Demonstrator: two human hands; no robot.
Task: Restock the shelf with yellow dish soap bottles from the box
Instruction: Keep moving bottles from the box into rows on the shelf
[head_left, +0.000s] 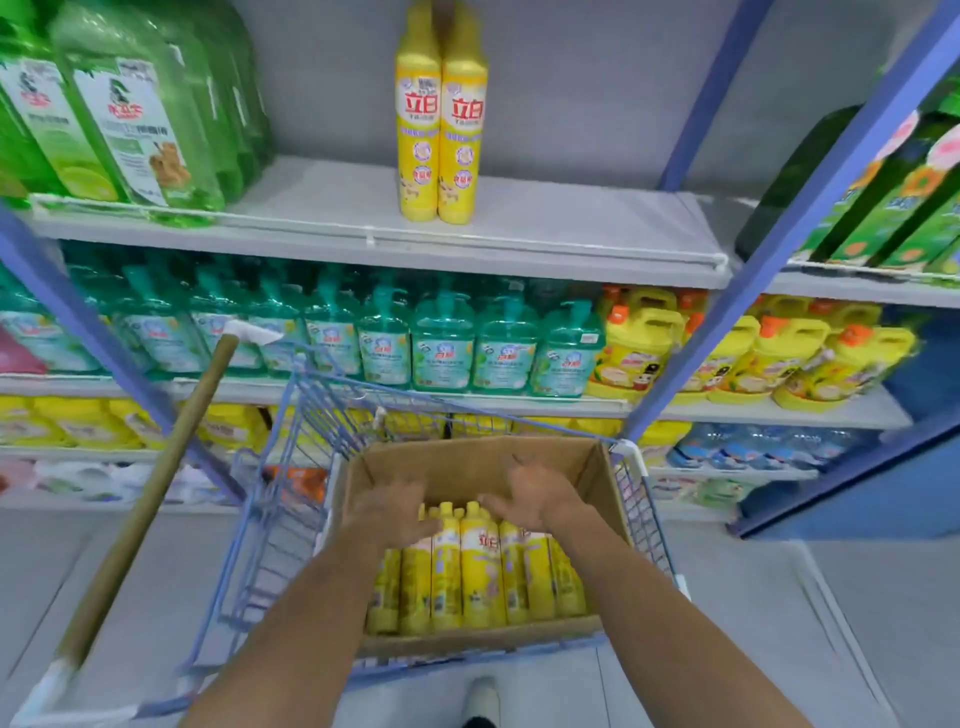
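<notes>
The pick is in hand: the left hand (395, 512) and right hand (530, 493) hover, fingers spread and holding nothing, over the yellow dish soap bottles (478, 571) standing in the cardboard box (467, 457); next, each likely needs to close round a bottle neck and lift it to the shelf (519, 244)

The yellow dish soap bottles (467, 566) are glossy opaque plastic with smooth printed labels; the cardboard box (478, 457) is matt brown. The cart (291, 467) is thin blue-coated metal wire, the pole (145, 499) looks wooden, and the shelf (519, 228) is smooth matt grey.
</notes>
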